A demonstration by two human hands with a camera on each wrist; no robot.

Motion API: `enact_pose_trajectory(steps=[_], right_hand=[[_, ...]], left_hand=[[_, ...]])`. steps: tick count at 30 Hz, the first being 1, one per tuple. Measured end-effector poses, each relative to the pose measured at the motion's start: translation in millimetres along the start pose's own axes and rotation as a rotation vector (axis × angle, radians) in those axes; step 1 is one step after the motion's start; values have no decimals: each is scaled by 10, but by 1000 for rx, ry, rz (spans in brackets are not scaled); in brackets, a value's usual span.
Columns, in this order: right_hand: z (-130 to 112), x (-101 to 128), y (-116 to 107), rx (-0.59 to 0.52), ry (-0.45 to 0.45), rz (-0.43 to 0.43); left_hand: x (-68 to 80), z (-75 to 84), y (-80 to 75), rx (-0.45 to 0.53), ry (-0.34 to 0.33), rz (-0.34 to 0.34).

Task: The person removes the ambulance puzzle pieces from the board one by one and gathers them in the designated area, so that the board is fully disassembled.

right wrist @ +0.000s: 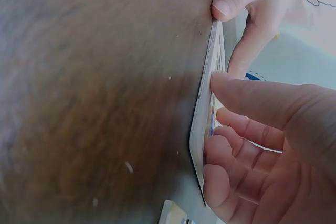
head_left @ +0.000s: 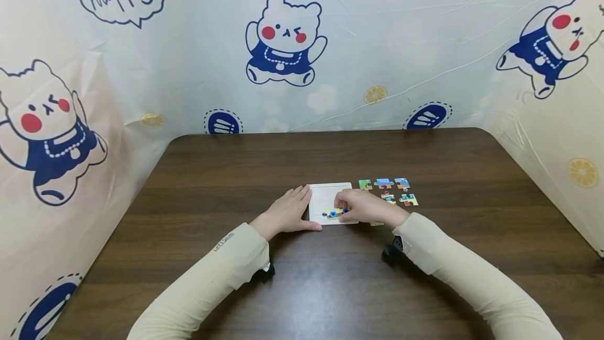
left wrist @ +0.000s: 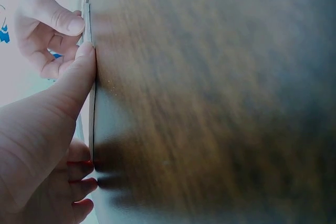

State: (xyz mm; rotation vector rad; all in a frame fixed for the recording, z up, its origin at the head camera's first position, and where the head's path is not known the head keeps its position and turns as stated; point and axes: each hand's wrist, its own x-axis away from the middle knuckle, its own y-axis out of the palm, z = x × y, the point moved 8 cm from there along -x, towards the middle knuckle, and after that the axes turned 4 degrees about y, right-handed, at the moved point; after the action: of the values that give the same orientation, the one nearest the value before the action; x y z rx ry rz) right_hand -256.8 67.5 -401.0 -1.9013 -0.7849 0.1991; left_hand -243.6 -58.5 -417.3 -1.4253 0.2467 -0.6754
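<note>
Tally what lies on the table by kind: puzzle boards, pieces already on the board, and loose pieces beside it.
White puzzle board: 1
Piece on the board, under the right hand: 1
Loose pieces right of the board: 5 clearly visible, plus 1 partly hidden by the right wrist
Total: 8 things, with the left hand steadying the board's edge.

My right hand (head_left: pixel 365 208) covers most of the piece (head_left: pixel 333 213) on the board (head_left: pixel 325 193). The loose pieces (head_left: pixel 388 191) are too small to read; one (right wrist: pixel 173 214) is cut off.
</note>
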Motion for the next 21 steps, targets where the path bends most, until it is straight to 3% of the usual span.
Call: enact_pose_trajectory(steps=[21], right_hand=[[-10,-8,5,-53,14,-34]], left_hand=[[-7,6,-20,15,14,16]])
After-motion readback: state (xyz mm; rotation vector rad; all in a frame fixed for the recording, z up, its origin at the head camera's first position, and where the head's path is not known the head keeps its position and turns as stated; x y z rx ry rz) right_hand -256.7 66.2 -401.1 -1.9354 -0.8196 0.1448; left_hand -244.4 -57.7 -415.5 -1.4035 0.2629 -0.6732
